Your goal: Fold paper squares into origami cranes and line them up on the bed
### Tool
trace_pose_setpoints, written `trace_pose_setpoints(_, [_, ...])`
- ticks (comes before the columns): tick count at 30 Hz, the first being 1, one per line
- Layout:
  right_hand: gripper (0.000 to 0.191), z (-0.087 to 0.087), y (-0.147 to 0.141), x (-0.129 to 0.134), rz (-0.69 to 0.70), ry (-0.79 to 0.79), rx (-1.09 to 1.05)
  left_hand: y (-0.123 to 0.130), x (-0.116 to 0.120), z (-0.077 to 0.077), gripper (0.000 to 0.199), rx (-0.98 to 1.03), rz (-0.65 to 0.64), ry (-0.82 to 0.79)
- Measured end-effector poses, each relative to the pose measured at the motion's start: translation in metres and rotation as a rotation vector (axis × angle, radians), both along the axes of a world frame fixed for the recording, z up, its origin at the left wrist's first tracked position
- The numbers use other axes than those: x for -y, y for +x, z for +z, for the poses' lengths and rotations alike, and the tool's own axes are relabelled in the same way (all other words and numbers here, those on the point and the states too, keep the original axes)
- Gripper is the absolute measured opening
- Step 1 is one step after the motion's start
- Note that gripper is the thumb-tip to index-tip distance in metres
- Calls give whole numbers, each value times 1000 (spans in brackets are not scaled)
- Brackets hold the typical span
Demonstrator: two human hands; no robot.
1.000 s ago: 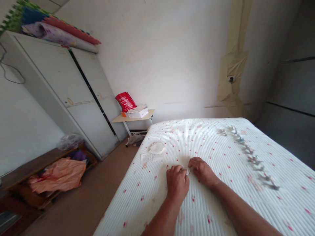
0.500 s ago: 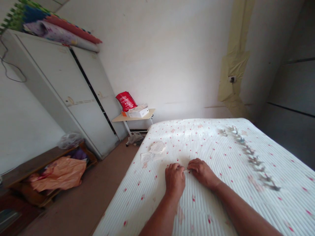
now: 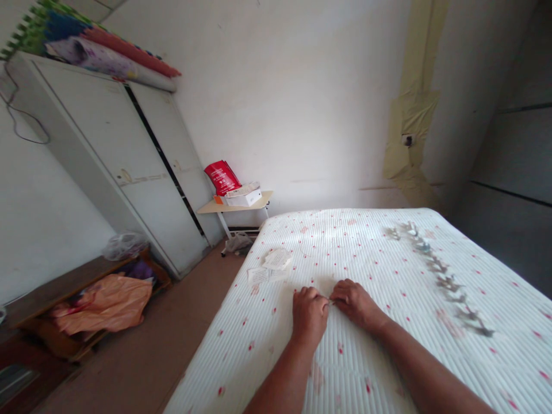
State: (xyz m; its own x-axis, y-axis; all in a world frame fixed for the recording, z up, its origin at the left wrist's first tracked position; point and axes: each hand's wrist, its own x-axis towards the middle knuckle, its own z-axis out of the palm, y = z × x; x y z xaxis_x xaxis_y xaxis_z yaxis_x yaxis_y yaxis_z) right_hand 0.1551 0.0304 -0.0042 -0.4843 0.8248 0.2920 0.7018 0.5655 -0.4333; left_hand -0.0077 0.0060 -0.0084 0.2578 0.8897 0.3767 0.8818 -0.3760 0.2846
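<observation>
Close together over the middle of the bed (image 3: 345, 368), my two hands pinch a small pale piece (image 3: 331, 302), mostly covered by fingers and too small to name. My left hand (image 3: 309, 313) has its fingers curled, thumb and fingertips closed on the piece's left end. From the other side, my right hand (image 3: 356, 302) grips it with bent fingers pressed together. Beyond the left hand lie several whitish paper pieces (image 3: 276, 259) with printed lines. A row of small grey-brown objects (image 3: 448, 283), blurred in outline, runs along the bed's right part.
A small table (image 3: 207, 208) with a red bag (image 3: 222, 177) and white box (image 3: 245, 198) stands past the bed's far left corner. Left are a grey cabinet (image 3: 142, 155) and a low wooden unit with orange cloth (image 3: 107, 302). A wall socket (image 3: 407, 140) is at the back.
Both hands have shifted slightly and drawn closer together, and less of the pale piece shows between them. The view has moved a little; the papers and the row lie as before.
</observation>
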Motion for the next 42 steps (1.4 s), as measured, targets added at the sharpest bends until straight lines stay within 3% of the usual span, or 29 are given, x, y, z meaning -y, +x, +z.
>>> trace_pose_setpoints(10, [23, -8, 6, -4, -34, -51, -96, -1, -2, -2, 12, 42, 6, -11])
trace_pose_setpoints(42, [19, 2, -6, 6, -34, 14, -42, -1, 0, -1, 11, 15, 9, -6])
